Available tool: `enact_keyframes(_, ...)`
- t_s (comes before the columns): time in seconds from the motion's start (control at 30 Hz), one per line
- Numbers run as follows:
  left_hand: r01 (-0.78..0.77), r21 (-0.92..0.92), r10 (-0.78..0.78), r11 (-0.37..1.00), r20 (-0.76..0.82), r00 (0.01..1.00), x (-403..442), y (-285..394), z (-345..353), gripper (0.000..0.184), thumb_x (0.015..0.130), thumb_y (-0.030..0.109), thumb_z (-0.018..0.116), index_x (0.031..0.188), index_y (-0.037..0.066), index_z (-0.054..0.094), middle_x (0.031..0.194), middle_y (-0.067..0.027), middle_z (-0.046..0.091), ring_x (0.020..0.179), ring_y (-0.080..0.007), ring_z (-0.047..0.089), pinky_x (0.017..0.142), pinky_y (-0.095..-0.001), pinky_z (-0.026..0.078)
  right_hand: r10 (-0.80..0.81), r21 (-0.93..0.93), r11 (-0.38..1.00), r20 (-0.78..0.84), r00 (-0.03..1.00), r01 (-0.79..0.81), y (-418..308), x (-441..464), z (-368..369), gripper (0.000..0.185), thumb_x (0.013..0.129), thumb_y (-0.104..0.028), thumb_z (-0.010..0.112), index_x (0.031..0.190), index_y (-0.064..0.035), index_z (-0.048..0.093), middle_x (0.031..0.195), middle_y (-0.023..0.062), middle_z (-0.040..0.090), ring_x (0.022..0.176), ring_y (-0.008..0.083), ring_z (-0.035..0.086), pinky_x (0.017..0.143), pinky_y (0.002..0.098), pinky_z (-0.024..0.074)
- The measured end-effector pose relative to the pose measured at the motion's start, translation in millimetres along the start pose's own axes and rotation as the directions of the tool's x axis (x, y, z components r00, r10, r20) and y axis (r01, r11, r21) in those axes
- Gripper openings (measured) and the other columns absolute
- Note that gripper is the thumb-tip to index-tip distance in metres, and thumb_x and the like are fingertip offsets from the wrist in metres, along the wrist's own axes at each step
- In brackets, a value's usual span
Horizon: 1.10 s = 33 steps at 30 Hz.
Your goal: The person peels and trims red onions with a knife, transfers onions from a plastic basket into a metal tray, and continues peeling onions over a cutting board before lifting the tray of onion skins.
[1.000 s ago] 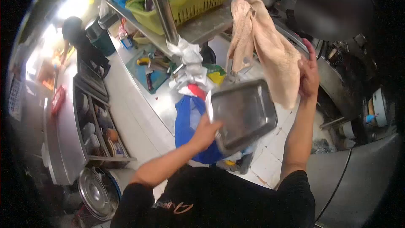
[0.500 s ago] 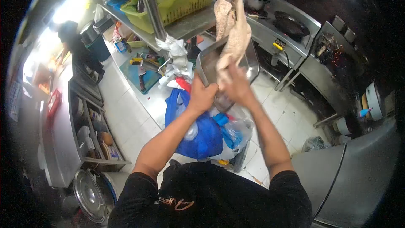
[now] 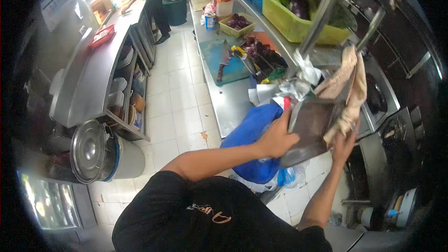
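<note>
A metal tray (image 3: 311, 126) is gripped at its left edge by my left hand (image 3: 279, 136), thumb over the rim. At the tray's right side my right hand (image 3: 344, 145) is closed on the lower end of a beige towel (image 3: 355, 94). That towel hangs from the shelf post and its end lies against the tray's right edge. Below my left hand is a blue bag (image 3: 255, 130) beside the steel counter. White crumpled plastic (image 3: 305, 71) is tied around a post just behind the tray.
A knife (image 3: 223, 61) lies on a blue cutting board (image 3: 238, 75). A yellow-green basket (image 3: 298, 18) of vegetables stands on the shelf. A lidded bucket (image 3: 129, 158) is at the lower left. Another person (image 3: 156, 0) stands at the far left counter (image 3: 100, 74).
The view has turned left. My right hand has gone from open behind the towel to holding its end at the tray. The tray stays in my left hand.
</note>
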<state>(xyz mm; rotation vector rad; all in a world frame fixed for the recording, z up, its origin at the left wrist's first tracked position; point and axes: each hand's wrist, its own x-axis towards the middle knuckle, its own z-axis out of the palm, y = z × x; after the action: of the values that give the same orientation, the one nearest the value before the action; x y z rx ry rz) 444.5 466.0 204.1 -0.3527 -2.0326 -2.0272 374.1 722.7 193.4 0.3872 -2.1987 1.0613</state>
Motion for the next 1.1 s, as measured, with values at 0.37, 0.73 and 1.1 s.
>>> enact_keyframes(0.37,0.483,-0.466,-0.588,0.741,-0.104,0.802,-104.4,-9.2,-260.9,0.049,0.068,0.011,0.062,0.114,-0.003,0.050,0.095,-0.0109,0.057,0.089,-0.0190,0.056,0.081,-0.0320,0.045,0.020,0.496,0.867,-0.132,0.991,0.049,-132.7,-50.0,37.4,0.058,0.079,-0.008,0.055,0.134,0.0021,0.037,0.101,0.0157,0.060,0.085,0.0197,0.057,0.079,0.0325,0.0476)
enact_keyframes(0.73,0.078,-0.618,-0.568,0.782,-0.656,0.497,-140.0,-89.2,-500.3,0.033,0.073,0.013,0.056,0.102,0.000,0.051,0.089,-0.0102,0.056,0.082,-0.0243,0.059,0.075,-0.0372,0.050,0.014,0.178,0.947,0.806,0.592,-0.266,-279.3,-21.0,339.0,0.053,0.082,-0.020,0.065,0.130,-0.0088,0.048,0.099,0.0101,0.063,0.078,0.0176,0.059,0.072,0.0292,0.0476)
enact_keyframes(1.1,0.173,-0.623,-0.597,0.763,-0.576,0.559,2.4,-158.5,-580.9,0.032,0.075,0.010,0.058,0.105,0.005,0.051,0.096,-0.0051,0.055,0.091,-0.0218,0.053,0.083,-0.0358,0.044,0.299,-0.014,0.908,0.722,0.624,-0.419,-216.5,27.3,505.0,0.064,0.081,-0.023,0.063,0.138,-0.0115,0.036,0.114,0.0164,0.058,0.093,0.0275,0.059,0.084,0.0367,0.0457)
